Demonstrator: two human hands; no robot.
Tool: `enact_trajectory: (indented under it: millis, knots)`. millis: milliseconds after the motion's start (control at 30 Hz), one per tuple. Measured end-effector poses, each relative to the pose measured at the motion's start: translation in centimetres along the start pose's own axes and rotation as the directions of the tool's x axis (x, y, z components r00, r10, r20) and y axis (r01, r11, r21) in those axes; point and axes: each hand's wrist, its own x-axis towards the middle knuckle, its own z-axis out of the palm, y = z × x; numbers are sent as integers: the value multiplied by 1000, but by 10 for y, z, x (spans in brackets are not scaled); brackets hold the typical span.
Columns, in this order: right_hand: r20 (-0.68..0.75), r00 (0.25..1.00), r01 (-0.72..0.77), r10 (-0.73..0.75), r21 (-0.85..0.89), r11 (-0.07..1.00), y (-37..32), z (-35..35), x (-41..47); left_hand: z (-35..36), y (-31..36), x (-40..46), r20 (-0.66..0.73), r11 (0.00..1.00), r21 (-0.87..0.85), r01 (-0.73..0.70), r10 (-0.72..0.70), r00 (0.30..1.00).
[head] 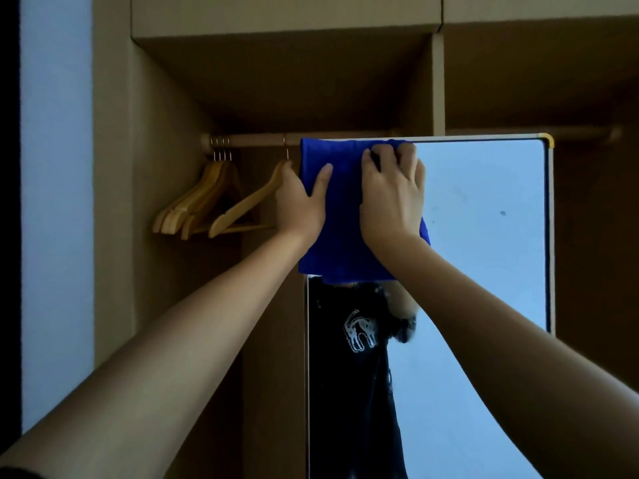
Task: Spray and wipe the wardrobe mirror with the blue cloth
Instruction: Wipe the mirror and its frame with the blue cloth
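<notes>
The left hand (300,202) is gripping the mirror-edge side of the soft blue cloth (342,216) while the right hand (392,195) is clutching it against the tall white-framed wardrobe mirror (484,236).

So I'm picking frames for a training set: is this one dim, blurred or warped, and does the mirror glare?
Head view: dim overall, with the wardrobe shelves in deep shadow; the mirror reflects pale blue light without harsh glare; wide-angle bending splays the forearms toward the lower corners; the left hand, right hand and blue cloth are fairly sharp, the hangers slightly soft.
</notes>
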Motion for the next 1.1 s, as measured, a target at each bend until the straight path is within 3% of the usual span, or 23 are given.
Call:
enact_trajectory:
  millis: [100, 167, 400, 633, 800, 967, 1100]
  knots:
    - [57, 998, 33, -21, -216, 976, -4, 0, -1, -1, -3, 3, 19, 999, 21, -35, 35, 999]
    - [72, 997, 17, 1, -252, 967, -5, -6, 0, -2, -1, 3, 21, 999, 34, -35, 34, 999]
    - [-9, 999, 39, -40, -112, 993, 31, 6, -13, -2, 2, 2, 36, 999, 36, -38, 36, 999]
    - [-7, 999, 34, -36, -206, 978, 43, 13, -19, 4, -2, 1, -1, 998, 46, -44, 44, 999]
    - [83, 997, 15, 3, -216, 976, 19, 15, -14, 4, -2, -3, 16, 996, 55, -76, 75, 997]
    - [77, 990, -121, 117, 42, 992, 1, 22, -10, 3, 0, -3, 20, 995, 66, -77, 76, 997]
    - [74, 995, 68, -73, 62, 996, 13, 29, -19, 0, 1, -3, 46, 997, 46, -56, 54, 997]
